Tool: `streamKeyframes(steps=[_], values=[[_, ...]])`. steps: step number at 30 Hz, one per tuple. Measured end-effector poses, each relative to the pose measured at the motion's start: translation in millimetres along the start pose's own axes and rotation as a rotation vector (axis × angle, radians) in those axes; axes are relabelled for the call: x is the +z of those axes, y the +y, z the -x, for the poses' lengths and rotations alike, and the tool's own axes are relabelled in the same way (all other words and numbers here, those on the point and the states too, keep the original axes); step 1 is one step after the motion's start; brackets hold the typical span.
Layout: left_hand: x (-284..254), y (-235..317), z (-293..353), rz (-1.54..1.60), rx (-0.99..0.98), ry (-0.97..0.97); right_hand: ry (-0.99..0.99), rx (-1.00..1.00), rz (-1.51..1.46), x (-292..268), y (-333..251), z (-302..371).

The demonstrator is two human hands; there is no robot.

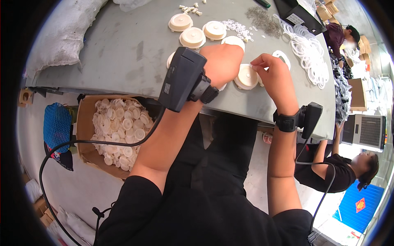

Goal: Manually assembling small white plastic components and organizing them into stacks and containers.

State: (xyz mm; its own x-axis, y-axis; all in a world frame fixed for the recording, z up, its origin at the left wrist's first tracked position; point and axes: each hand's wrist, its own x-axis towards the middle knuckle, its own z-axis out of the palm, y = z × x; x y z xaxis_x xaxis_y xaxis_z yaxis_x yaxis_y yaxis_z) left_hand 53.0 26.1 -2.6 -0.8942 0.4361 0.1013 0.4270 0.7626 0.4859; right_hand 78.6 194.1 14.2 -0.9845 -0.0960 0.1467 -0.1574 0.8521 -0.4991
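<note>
Workshop, identified by loose parts in bulk and shared working space. On a grey worktable [131,78], round cream parts [192,37] and small white rings [237,28] lie beyond the left hand [223,63]; white loops [312,63] are heaped to the right of the right hand [276,78]. Left of the left hand and nearer the body, a cardboard carton [85,119] holds many pale discs [122,127]; beyond it, a white woven sack [61,39]. Well right of the right hand: two other people [338,177] and cardboard boxes [358,94].

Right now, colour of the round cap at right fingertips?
The round cap is cream; head view shows it.
</note>
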Motion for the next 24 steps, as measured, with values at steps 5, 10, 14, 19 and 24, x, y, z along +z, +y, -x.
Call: streamKeyframes(steps=[5, 10, 14, 19, 24], values=[[0, -1, -7, 0.035, -0.090, -0.066, -0.136, 0.084, -0.121, -6, 2, -10], [-8, -2, -10, 0.081, -0.075, -0.166, -0.198, 0.123, -0.092, -7, 2, -17], [-9, -2, -10, 0.085, -0.088, -0.162, -0.264, 0.125, -0.144, -14, 10, -22], [-7, 1, -10, 0.073, -0.131, -0.179, -0.419, 0.178, -0.151, -24, 8, -21], [-5, 1, -5, 0.058, -0.125, -0.127, -0.353, 0.108, -0.080, -25, 5, -9]])
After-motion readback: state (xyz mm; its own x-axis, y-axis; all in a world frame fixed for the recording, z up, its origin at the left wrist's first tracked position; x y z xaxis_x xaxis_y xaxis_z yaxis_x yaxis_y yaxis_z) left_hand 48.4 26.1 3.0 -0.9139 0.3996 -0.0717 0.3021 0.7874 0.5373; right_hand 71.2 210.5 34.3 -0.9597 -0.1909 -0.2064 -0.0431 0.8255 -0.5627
